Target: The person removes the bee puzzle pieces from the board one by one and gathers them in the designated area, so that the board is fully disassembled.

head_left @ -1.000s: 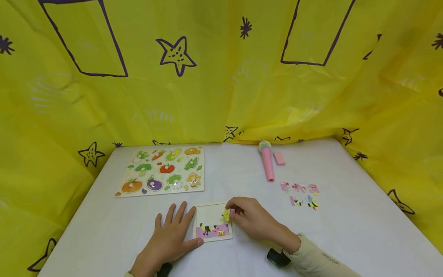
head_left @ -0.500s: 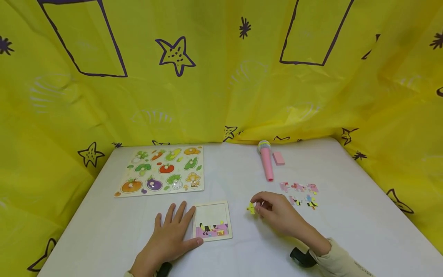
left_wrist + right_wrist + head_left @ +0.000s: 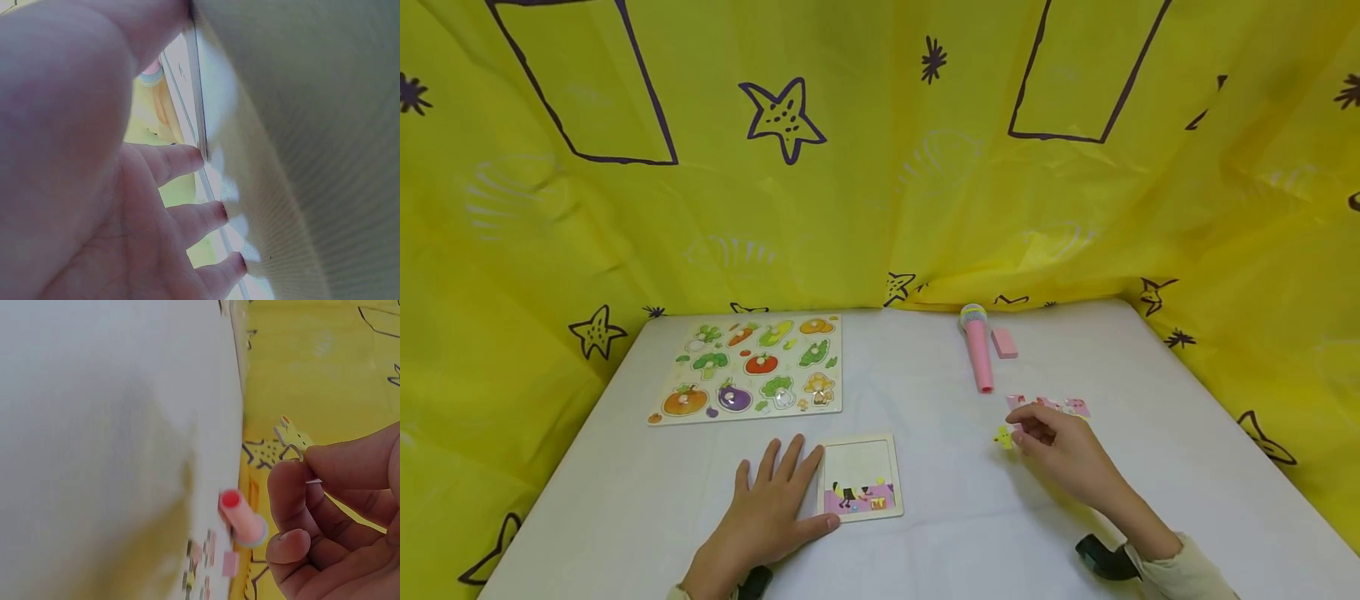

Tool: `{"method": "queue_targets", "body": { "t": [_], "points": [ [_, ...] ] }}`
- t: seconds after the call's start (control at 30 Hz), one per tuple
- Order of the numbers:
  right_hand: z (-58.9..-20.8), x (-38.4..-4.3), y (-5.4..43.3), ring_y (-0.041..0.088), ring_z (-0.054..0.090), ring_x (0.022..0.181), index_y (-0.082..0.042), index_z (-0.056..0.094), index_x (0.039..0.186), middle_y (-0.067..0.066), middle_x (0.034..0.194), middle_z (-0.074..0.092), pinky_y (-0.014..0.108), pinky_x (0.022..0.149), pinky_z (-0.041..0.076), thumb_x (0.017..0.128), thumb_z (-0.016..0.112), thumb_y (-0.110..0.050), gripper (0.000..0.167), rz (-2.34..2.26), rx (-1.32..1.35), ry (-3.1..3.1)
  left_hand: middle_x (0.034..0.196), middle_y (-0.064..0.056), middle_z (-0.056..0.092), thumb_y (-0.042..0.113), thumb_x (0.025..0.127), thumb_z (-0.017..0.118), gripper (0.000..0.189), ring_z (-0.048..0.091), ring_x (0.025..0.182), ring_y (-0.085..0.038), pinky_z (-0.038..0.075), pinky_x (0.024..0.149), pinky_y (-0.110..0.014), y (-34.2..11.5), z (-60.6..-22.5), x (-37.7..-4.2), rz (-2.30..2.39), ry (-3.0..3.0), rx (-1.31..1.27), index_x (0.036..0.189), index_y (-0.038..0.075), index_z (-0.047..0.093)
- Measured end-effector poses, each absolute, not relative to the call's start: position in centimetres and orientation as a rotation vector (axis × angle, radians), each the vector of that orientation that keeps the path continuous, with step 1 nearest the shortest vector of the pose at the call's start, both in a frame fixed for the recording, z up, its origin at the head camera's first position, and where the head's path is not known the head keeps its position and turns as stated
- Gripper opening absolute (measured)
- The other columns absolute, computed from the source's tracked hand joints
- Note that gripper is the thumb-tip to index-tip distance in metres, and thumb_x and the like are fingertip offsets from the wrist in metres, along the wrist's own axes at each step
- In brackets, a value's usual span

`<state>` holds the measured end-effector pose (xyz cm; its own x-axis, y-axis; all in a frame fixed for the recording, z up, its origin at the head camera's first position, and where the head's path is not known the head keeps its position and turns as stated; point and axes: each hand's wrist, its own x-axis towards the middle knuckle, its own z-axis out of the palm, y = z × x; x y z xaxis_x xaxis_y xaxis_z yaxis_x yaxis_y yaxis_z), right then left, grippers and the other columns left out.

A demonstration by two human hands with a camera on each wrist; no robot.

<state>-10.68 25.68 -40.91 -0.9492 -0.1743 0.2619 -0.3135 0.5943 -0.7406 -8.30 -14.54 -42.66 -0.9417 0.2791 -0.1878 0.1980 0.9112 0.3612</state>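
My right hand [image 3: 1063, 450] pinches a yellow jigsaw puzzle piece [image 3: 294, 439] between thumb and forefinger, above the table in the right wrist view. Loose pink puzzle pieces [image 3: 1077, 407] lie just behind that hand, which hides some of them in the head view. With fingers spread, my left hand [image 3: 771, 508] rests on the table, thumb and forefinger at the left edge of a small square puzzle tray [image 3: 860, 518]. Along the tray's bottom runs a fitted strip with a bee and a honey pot [image 3: 877, 503]; its upper part shows bare backing.
At the back left lies a vegetable peg puzzle board [image 3: 790, 367]. A pink toy microphone [image 3: 979, 350] and a pink block [image 3: 1004, 343] lie at the back right. Yellow patterned cloth [image 3: 850, 208] hangs behind and beside the white table [image 3: 917, 550].
My right hand has moved from over the tray's right side to the right, near the loose pieces, still pinching the yellow puzzle piece. The left hand has stayed by the tray.
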Motion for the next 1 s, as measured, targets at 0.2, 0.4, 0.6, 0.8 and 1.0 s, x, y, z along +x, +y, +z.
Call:
{"method": "queue_targets", "body": {
  "t": [0.2,0.4,0.6,0.8,1.0],
  "points": [
    [-40.5,-10.3,27.9,0.014,0.067,0.076,0.003,0.073,0.118,0.007,0.096,0.073,0.025,0.067,0.056,0.098,0.074,0.003,0.02,1.212,0.303,-2.687,0.173,-0.021,0.028,0.064,0.087,0.079,0.098,0.016,0.157,-0.054,0.005,0.115,-0.084,-14.5,-42.6,-8.3,0.494,2.842,0.369,0.163,0.011,0.046],
    [-40.0,-10.0,30.3,0.011,0.063,0.075,0.0,0.074,0.12,0.004,0.095,0.073,0.025,0.063,0.053,0.1,0.073,-0.001,0.02,1.069,0.212,-2.705,0.172,-0.022,0.029,0.063,0.088,0.079,0.097,0.017,0.157,-0.055,0.005,0.114,-0.084,-14.6,-42.8,-8.2,0.505,2.843,0.373,0.162,0.01,0.047],
    [-39.9,-10.0,32.7,0.01,0.059,0.078,0.001,0.073,0.123,0.01,0.1,0.073,0.025,0.061,0.051,0.101,0.071,-0.002,0.022,0.983,0.12,-2.736,0.172,-0.022,0.029,0.064,0.089,0.078,0.097,0.017,0.157,-0.054,0.006,0.115,-0.084,-14.8,-43.1,-8.1,0.511,2.842,0.379,0.162,0.01,0.046],
    [-40.0,-10.3,34.4,0.015,0.059,0.08,0.004,0.071,0.125,0.013,0.101,0.073,0.026,0.062,0.051,0.104,0.067,-0.003,0.023,0.924,0.09,-2.801,0.173,-0.022,0.028,0.065,0.089,0.077,0.098,0.017,0.157,-0.054,0.006,0.114,-0.084,-14.9,-43.1,-8.1,0.5,2.84,0.373,0.163,0.01,0.045],
    [-40.0,-10.4,35.8,0.02,0.059,0.082,0.005,0.07,0.123,0.012,0.099,0.072,0.027,0.062,0.049,0.104,0.067,-0.004,0.022,0.886,0.044,-2.855,0.173,-0.021,0.027,0.064,0.089,0.078,0.097,0.016,0.157,-0.054,0.005,0.115,-0.084,-14.8,-43.0,-8.3,0.512,2.832,0.373,0.163,0.01,0.045]
  ]
}}
